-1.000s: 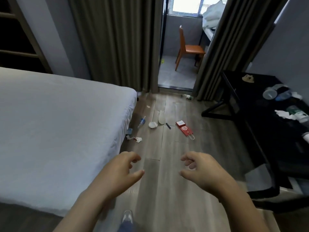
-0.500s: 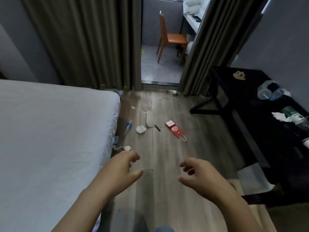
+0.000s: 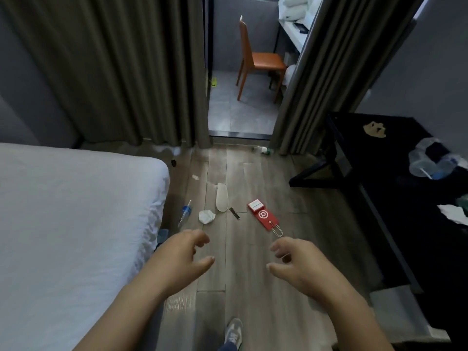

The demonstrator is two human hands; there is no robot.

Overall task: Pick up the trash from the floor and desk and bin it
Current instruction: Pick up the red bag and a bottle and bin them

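Trash lies on the wooden floor ahead: a flat red paper bag (image 3: 263, 217), a crumpled white tissue (image 3: 206, 216), a white insole-shaped piece (image 3: 222, 200), a small dark strip (image 3: 234, 214) and a clear plastic bottle (image 3: 184, 215) beside the bed. On the black desk (image 3: 395, 158) at the right lie clear plastic cups (image 3: 428, 163), crumpled white paper (image 3: 454, 214) and a tan scrap (image 3: 374, 129). My left hand (image 3: 182, 259) and my right hand (image 3: 298, 264) hover in front of me, fingers loosely curled, holding nothing. No bin is in view.
A white bed (image 3: 71, 224) fills the left side. Dark curtains (image 3: 121, 67) frame a doorway to a tiled area with an orange chair (image 3: 255, 59). A small bottle (image 3: 263, 149) lies by the right curtain. My shoe (image 3: 233, 334) shows at the bottom.
The view has moved forward along the floor; the trash now lies closer. Both hands stay in the same loose, empty pose.
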